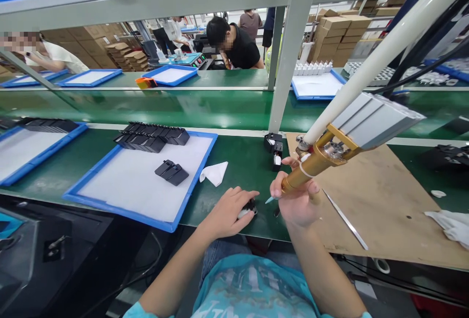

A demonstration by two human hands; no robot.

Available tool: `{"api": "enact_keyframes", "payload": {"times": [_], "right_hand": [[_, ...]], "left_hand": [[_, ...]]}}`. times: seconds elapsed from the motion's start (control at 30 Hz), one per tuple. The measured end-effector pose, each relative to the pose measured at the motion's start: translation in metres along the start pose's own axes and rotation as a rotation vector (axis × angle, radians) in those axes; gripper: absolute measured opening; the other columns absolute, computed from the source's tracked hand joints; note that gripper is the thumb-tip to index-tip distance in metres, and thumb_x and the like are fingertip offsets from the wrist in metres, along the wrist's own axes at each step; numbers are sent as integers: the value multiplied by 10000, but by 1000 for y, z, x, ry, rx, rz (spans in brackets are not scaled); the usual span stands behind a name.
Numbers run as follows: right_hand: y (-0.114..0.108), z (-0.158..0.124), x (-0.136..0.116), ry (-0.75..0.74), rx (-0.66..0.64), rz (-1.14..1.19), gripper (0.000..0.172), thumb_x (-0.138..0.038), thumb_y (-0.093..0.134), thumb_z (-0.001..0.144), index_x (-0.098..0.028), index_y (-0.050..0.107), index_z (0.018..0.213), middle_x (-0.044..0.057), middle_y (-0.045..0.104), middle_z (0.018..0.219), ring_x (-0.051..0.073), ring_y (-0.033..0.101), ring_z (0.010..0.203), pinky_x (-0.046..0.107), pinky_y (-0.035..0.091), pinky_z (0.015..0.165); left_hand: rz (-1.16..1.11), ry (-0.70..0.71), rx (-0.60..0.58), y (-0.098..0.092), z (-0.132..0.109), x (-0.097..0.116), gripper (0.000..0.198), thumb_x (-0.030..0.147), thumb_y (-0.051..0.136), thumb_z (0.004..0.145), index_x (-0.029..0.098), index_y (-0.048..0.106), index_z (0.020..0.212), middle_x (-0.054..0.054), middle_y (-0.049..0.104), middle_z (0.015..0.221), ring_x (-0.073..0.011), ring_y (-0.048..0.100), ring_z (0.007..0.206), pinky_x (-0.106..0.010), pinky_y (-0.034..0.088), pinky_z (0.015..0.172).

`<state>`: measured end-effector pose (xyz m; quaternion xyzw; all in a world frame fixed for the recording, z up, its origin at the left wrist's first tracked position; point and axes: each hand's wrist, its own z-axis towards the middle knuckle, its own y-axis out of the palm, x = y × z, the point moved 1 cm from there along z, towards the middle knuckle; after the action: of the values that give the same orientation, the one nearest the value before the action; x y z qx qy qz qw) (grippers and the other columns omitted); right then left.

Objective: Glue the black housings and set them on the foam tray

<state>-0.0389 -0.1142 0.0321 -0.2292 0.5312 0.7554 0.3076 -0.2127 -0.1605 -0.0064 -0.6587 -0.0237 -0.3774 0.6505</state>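
My right hand [298, 196] is closed around the brass-coloured barrel of a glue gun [311, 169], which has a white hose and a pale blue nozzle tip. That tip points down and left, just short of my left hand [232, 213]. The fingers of my left hand are bent over a small black plastic housing [249, 206] with a whitish part, pressed on the green bench. My own fingers partly cover it. Beyond the gun stand a few black housings [277, 159] with white inside. A folded white cloth [214, 174] lies left of my hands.
On the left, a blue-rimmed tray [124, 210] holds several black housings [171, 172], with another such tray [10, 179] farther left. Metal tweezers [345, 220] rest on a brown board [388, 196] at right. A grey upright post [289, 54] rises ahead; people work beyond the green conveyor.
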Motion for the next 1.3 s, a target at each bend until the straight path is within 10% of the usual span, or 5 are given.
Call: {"api": "enact_keyframes", "payload": {"times": [0.47, 0.8, 1.07, 1.3], "right_hand": [[-1, 0, -3, 2, 13, -28, 338, -548, 522, 823, -266, 526, 1009, 46, 614, 1064, 107, 536, 480, 297, 405, 418], [-1, -3, -4, -7, 25, -8, 327, -524, 522, 825, -267, 576, 1019, 47, 598, 1139, 99, 522, 484, 294, 388, 420], [-9, -3, -5, 14, 43, 17, 341, -505, 563, 789, -278, 642, 1030, 25, 588, 1104, 104, 527, 484, 310, 389, 416], [-12, 1, -3, 21, 58, 21, 360, -512, 593, 756, -263, 641, 1011, 14, 619, 1085, 110, 535, 468, 313, 401, 408]], "left_hand": [[-36, -86, 352, 41, -15, 15, 229, 213, 439, 972, 217, 612, 1123, -68, 685, 1143, -194, 631, 1044, -336, 514, 916], [438, -190, 15, 45, -12, 23, 319, 242, 451, 948, 198, 526, 1255, -90, 635, 988, -260, 639, 860, -356, 538, 652], [508, -355, 445, -34, -53, -41, 379, 331, 423, 979, 168, 471, 1318, -133, 603, 1141, -257, 588, 1000, -377, 475, 843], [778, -385, 372, -71, -80, -115, 423, 373, 520, 932, 209, 557, 1319, -130, 604, 1030, -288, 544, 958, -400, 428, 792]]}}
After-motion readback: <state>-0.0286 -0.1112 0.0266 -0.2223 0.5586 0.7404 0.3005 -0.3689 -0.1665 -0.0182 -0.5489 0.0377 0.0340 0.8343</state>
